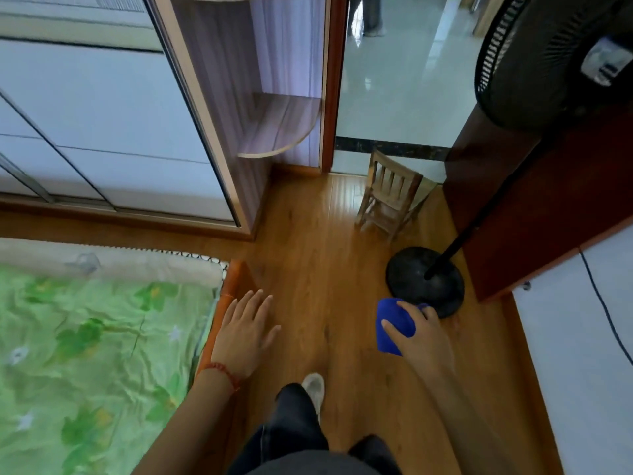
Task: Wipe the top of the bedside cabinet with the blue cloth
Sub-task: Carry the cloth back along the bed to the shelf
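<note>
My right hand (423, 332) is closed around a bunched blue cloth (394, 325), held in the air above the wooden floor near the fan's base. My left hand (246, 325) is flat with fingers spread and holds nothing; it hovers beside the orange corner of the bed frame (236, 274). A red bead bracelet sits on the left wrist. No bedside cabinet shows in the head view. My legs in dark trousers and a white shoe are at the bottom centre.
A bed with a green floral sheet (89, 354) fills the lower left. A black standing fan (424, 281) stands on the right by a dark red door (534, 207). A small wooden chair (390, 197) sits by the doorway. A wardrobe with sliding doors (102, 125) lies ahead left.
</note>
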Demonstrator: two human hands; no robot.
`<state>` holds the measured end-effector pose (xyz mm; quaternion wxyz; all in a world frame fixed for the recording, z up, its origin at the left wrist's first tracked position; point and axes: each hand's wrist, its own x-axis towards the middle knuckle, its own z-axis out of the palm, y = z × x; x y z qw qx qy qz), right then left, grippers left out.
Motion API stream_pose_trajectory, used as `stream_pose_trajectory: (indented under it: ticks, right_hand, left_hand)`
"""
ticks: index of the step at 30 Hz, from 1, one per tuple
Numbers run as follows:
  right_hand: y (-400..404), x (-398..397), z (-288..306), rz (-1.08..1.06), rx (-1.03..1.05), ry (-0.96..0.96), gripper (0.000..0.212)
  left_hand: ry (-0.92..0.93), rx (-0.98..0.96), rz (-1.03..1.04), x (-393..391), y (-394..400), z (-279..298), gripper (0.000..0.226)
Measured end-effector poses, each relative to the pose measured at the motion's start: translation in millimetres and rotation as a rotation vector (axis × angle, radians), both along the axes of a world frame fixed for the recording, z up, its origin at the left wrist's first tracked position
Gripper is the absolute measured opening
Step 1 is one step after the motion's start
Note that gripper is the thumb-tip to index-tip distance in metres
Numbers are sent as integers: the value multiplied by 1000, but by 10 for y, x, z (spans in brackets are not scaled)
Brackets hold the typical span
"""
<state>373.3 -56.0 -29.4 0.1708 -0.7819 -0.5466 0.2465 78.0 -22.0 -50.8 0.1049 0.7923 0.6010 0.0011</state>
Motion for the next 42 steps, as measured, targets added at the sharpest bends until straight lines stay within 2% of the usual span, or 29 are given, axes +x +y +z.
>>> stream_pose_trajectory:
  ticks: [8, 11, 16, 23, 26, 30, 33, 42]
  right_hand:
    - [1655, 214, 44, 2, -30, -4, 54]
    - [2103, 277, 30, 12, -50, -27, 53]
    - [3147, 491, -21, 107, -6, -33, 50]
    - [4475, 682, 67, 272, -17, -15, 48]
    - [4923, 609, 71, 355, -25, -37, 48]
    - [5399, 370, 43, 451, -41, -70, 47]
    - [5718, 147, -37, 510, -24, -61, 46]
    - [6588, -359, -100, 539, -65, -66, 51]
  left_hand:
    - [-34, -17, 17, 200, 1671, 88, 58]
    - [-19, -9, 11, 276, 2032, 32, 58]
    - [-57, -14, 119, 520, 2848, -31, 50]
    - [-71, 2, 312, 733, 3736, 59, 51]
    - [-77, 5, 368, 727, 3990, 77, 56]
    - [-72, -20, 405, 613, 4306, 66, 51]
    - [-76, -12, 415, 493, 4574, 37, 57]
    - [-127, -14, 463, 41, 5334, -21, 59]
